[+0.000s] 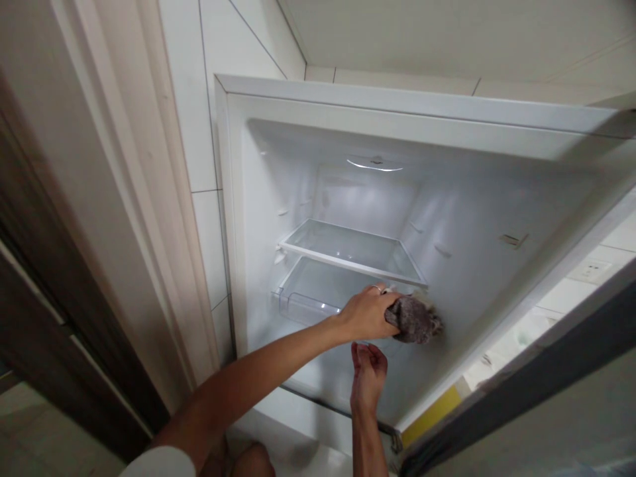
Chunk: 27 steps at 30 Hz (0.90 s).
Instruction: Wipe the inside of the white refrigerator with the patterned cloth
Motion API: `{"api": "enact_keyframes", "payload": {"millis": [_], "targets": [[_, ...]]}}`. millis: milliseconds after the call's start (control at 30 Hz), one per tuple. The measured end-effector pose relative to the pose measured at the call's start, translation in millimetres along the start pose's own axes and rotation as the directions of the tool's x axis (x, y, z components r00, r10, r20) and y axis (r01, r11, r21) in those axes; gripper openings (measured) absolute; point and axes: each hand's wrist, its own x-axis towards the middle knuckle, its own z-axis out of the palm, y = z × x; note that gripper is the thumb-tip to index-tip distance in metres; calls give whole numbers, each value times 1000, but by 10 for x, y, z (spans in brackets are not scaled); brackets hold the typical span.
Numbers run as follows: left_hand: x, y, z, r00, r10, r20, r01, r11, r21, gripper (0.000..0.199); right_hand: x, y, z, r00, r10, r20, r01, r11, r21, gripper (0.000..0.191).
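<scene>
The left hand (368,317), a ring on one finger, grasps a bunched grey-brown cloth (415,319). The cloth sticks out at the hand's 3 o'clock, close by the right inner wall of an open white fridge (397,118); whether it presses on that wall I cannot tell. The right hand (368,371) sits just below, at the left hand's 6 o'clock, with its fingers curled inward; I cannot tell whether they pinch anything. From it, the cloth lies toward 2 o'clock. A glass shelf (355,248) is near the left hand at 12 o'clock, and a clear plastic tray (303,306) is at its 9 o'clock, deeper inside the fridge.
</scene>
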Motion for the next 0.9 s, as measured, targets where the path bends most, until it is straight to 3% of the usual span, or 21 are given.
{"api": "enact_keyframes", "payload": {"millis": [100,200,267,333,400,467,533,633,733,900], "targets": [[-326,-58,-196,988,-74,-136,72,997,-22,64,-53,-68,20,1000,6,21,-7,1000,16,48],[-620,-187,-398,932,-150,-331,136,989,-65,66,-109,-152,33,997,75,17,-76,995,66,55],[-776,-297,-507,856,-221,-467,163,973,-163,66,-131,-198,23,993,118,8,-118,990,78,61],[-883,-418,-583,739,-362,-568,169,916,-363,62,-139,-238,0,989,149,10,-149,986,79,65],[-929,-551,-626,578,-619,-531,113,706,-700,54,-142,-285,-24,984,175,32,-177,981,83,66],[-912,-700,-651,471,-822,-320,-4,361,-933,42,-150,-348,-41,981,184,53,-189,978,89,67],[-834,-866,-672,467,-875,-130,-88,101,-991,26,-170,-418,-56,984,167,57,-172,981,92,67],[-627,-1126,-698,500,-865,-28,-154,-57,-986,16,-227,-460,-130,991,126,37,-128,990,62,68],[-362,-1371,-689,531,-848,-3,-262,-160,-952,25,-327,-317,-316,992,114,57,-113,994,-10,69],[73,-1758,-559,604,-790,-103,-446,-228,-866,33,-562,300,-742,999,25,44,-17,983,-185,62]]}}
